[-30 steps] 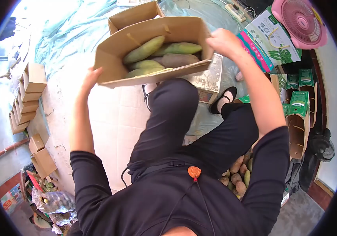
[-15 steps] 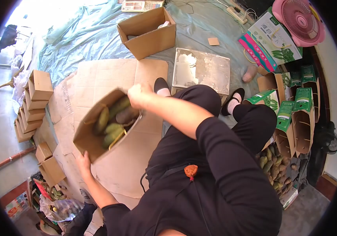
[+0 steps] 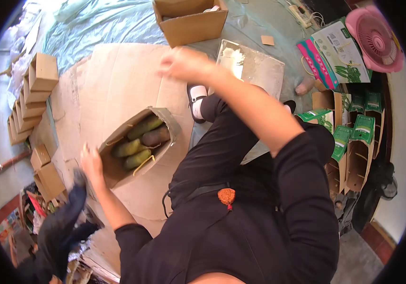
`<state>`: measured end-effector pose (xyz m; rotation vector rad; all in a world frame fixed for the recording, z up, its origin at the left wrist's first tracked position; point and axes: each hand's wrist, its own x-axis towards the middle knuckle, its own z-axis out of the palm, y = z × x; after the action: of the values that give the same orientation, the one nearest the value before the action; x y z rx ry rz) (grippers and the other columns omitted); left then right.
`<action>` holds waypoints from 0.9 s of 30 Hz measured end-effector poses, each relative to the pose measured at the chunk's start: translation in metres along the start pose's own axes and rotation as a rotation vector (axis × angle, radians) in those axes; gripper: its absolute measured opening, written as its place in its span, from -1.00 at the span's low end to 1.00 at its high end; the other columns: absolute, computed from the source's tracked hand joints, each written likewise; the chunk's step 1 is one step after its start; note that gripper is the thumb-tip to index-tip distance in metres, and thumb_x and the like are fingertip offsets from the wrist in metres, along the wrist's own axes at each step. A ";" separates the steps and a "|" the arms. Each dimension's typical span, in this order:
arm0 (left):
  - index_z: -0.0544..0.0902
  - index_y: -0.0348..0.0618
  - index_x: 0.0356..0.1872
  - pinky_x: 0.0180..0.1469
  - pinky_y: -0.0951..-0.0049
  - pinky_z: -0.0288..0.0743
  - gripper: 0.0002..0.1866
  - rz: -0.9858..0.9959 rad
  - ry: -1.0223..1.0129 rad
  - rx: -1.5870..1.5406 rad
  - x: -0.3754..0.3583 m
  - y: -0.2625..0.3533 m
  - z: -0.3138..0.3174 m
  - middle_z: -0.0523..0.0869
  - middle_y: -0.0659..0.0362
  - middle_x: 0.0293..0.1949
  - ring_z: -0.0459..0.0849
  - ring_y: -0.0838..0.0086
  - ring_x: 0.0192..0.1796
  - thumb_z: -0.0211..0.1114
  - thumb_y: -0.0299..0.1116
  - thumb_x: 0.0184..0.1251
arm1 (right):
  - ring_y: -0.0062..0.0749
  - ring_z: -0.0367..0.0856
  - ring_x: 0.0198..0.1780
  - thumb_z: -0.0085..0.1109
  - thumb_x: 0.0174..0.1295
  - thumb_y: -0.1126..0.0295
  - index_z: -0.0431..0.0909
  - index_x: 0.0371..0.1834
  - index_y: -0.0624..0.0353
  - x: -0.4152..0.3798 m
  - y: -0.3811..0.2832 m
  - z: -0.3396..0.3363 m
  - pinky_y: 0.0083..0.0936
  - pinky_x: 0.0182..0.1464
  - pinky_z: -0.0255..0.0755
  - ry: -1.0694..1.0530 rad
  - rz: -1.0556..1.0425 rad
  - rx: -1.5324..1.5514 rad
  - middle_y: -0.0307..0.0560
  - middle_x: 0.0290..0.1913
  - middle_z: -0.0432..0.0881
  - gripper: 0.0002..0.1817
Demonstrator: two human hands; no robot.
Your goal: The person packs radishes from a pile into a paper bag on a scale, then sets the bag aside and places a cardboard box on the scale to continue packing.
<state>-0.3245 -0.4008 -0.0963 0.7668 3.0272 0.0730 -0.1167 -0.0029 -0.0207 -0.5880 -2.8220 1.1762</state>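
A cardboard carton (image 3: 169, 124) with an open top stands tilted in view on the flattened cardboard (image 3: 117, 71). Inside lie several long, plump green vegetables (image 3: 126, 148) and a brownish one (image 3: 155, 136); a yellow cord handle (image 3: 144, 164) shows at its side. My left hand (image 3: 92, 163) is at the carton's left edge, its fingers stretched out and apart. Well above the carton in this view, my right hand (image 3: 184, 65) is in the air, slightly blurred, with its fingers loosely apart and nothing seen in them.
Another open carton (image 3: 191, 26) stands at the back, near a dusty whitish box (image 3: 255, 66) by my feet. Small cartons (image 3: 42, 75) line the left side. Green-topped cartons (image 3: 361, 130) and a pink fan (image 3: 376, 38) are at right. Another person's dark-clothed leg (image 3: 65, 213) reaches in at lower left.
Both hands have let go of the carton, which now rests on the cardboard. My right hand has moved up and away. The other person's leg has come further in, and the view has shifted.
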 end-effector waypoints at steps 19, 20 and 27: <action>0.59 -0.10 0.07 0.18 -0.16 0.27 -0.37 0.797 -0.652 0.777 -0.008 0.271 0.172 0.54 -0.01 0.13 0.47 0.06 0.18 0.37 0.07 0.00 | -0.69 0.52 -0.37 0.16 0.25 0.21 0.59 -0.18 0.06 -0.285 0.191 -0.103 -0.69 -0.32 0.36 0.394 0.916 0.515 -0.33 -0.35 0.60 -0.79; 0.59 -0.11 0.06 0.19 -0.17 0.26 -0.35 0.816 -0.639 0.786 -0.013 0.261 0.175 0.52 -0.01 0.15 0.45 0.06 0.20 0.39 0.08 -0.03 | -0.69 0.52 -0.37 0.16 0.25 0.21 0.59 -0.18 0.06 -0.286 0.191 -0.102 -0.69 -0.32 0.36 0.392 0.916 0.520 -0.33 -0.35 0.60 -0.79; 0.58 -0.17 0.07 0.33 -0.10 0.09 -0.45 0.979 -0.754 0.830 -0.102 0.200 0.163 0.30 -0.12 0.32 0.23 0.06 0.37 0.27 -0.06 0.08 | -0.68 0.52 -0.36 0.16 0.24 0.19 0.58 -0.16 0.08 -0.290 0.193 -0.101 -0.68 -0.32 0.35 0.351 0.879 0.505 -0.30 -0.33 0.60 -0.76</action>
<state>-0.1349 -0.2670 -0.2484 1.7111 1.6709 -1.1771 0.2335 0.0872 -0.0482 -1.8304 -1.8463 1.5739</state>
